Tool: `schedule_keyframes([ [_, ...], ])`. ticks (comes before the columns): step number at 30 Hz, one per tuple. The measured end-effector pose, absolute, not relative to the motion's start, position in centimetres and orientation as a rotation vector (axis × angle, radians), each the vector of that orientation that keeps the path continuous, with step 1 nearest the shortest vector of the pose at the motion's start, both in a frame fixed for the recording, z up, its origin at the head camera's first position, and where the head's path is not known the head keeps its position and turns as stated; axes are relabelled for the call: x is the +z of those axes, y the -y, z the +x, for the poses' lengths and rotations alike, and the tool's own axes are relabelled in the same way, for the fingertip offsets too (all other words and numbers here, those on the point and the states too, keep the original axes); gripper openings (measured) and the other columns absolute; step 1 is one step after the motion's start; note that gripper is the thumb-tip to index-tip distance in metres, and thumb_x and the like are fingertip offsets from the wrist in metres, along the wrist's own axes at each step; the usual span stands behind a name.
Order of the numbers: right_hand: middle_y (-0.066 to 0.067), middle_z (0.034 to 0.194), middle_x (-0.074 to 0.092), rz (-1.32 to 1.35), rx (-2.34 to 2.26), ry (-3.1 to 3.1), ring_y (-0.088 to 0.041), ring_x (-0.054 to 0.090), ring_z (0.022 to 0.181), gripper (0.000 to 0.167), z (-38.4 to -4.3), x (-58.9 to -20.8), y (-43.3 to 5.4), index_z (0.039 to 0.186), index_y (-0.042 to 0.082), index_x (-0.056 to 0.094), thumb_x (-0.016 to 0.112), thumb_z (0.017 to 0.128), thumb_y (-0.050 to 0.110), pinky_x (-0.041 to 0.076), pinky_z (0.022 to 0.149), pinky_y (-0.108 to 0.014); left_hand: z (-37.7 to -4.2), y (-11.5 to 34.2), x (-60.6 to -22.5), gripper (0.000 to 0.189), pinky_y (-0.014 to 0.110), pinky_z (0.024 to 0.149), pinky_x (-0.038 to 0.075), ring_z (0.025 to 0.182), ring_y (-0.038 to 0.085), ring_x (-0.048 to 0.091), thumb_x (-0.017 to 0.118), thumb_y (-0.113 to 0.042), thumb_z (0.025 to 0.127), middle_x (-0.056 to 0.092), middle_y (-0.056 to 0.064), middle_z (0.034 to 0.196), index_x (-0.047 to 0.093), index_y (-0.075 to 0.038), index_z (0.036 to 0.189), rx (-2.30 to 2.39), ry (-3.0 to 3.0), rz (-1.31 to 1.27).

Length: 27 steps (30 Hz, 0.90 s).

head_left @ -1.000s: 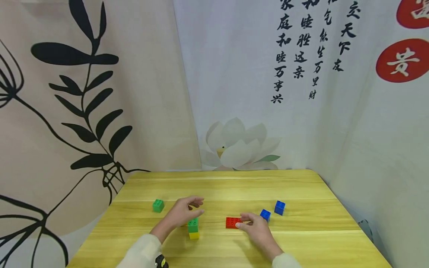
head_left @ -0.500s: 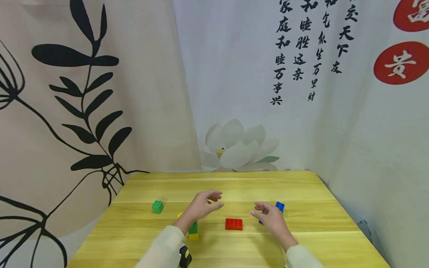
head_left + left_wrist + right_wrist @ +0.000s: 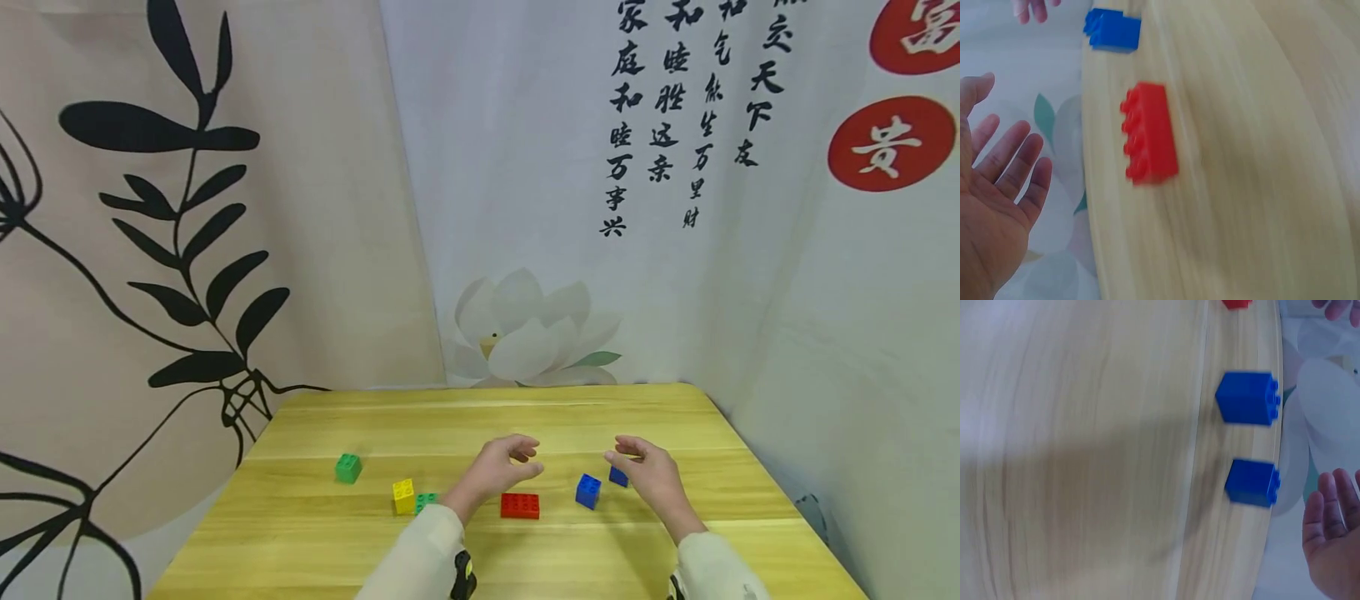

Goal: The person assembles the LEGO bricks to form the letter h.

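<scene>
My left hand (image 3: 498, 468) hovers over the table behind the red building brick (image 3: 520, 506), fingers relaxed and holding nothing. In the left wrist view that red brick (image 3: 1155, 131) lies apart from the hand, its studs showing. My right hand (image 3: 654, 477) is held above the right side, partly covering one blue brick (image 3: 618, 476); its fingers are loose and hold nothing. A second blue brick (image 3: 588, 492) sits just left of it. In the right wrist view both blue bricks stand apart, the nearer brick (image 3: 1252, 482) beside the palm (image 3: 1338, 562).
On the left side of the wooden table (image 3: 300, 550) are a green brick (image 3: 348, 468), a yellow brick (image 3: 403, 496) and another green brick (image 3: 425, 501), partly hidden by the left sleeve (image 3: 420, 554). A printed curtain (image 3: 525, 208) hangs behind the table's far edge.
Both hands have moved to the right. My right hand has left the red brick and passed over the blue ones, while the left hand has moved away from the green and yellow bricks.
</scene>
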State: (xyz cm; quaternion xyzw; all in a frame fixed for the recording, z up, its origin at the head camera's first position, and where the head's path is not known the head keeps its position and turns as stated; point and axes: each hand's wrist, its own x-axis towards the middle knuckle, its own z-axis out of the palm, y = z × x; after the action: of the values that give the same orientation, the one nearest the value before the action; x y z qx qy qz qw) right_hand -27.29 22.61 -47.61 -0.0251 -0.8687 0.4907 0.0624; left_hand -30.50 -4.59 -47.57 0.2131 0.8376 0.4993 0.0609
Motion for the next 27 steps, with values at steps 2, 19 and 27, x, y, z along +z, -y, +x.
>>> schedule_keyframes([
  [2, -0.021, 0.135, 0.058, -0.102, 1.466, 2.636, -0.041, 0.054, 0.123, 0.057, -27.5, -47.8, -23.4, 0.141, 0.002, 0.053, 0.067, 0.096, 0.035, 0.049, 0.094, -0.052, -30.6, 3.5, -48.0, 0.039, 0.040, 0.088, 0.052, 0.105, 0.020, 0.059, 0.073, -0.028, 0.092, 0.066, 0.000, 0.116, 0.065, -0.013, 0.127, 1.512, -2.520, 0.645],
  [19, -0.028, 0.142, 0.047, -0.191, 1.464, 2.697, -0.048, 0.047, 0.126, 0.067, -29.4, -51.4, -27.5, 0.145, -0.003, 0.045, 0.065, 0.097, 0.040, 0.046, 0.095, -0.055, -31.5, -1.9, -51.2, 0.048, 0.039, 0.085, 0.053, 0.103, 0.021, 0.061, 0.079, -0.023, 0.087, 0.064, 0.007, 0.119, 0.064, -0.009, 0.130, 1.464, -2.460, 0.554],
  [27, -0.029, 0.142, 0.046, -0.242, 1.552, 2.686, -0.047, 0.045, 0.127, 0.070, -29.9, -53.3, -27.1, 0.144, -0.003, 0.045, 0.069, 0.094, 0.038, 0.041, 0.100, -0.058, -32.3, -2.4, -52.2, 0.049, 0.040, 0.083, 0.054, 0.102, 0.021, 0.061, 0.079, -0.020, 0.087, 0.064, 0.008, 0.119, 0.062, -0.007, 0.131, 1.430, -2.431, 0.526],
])
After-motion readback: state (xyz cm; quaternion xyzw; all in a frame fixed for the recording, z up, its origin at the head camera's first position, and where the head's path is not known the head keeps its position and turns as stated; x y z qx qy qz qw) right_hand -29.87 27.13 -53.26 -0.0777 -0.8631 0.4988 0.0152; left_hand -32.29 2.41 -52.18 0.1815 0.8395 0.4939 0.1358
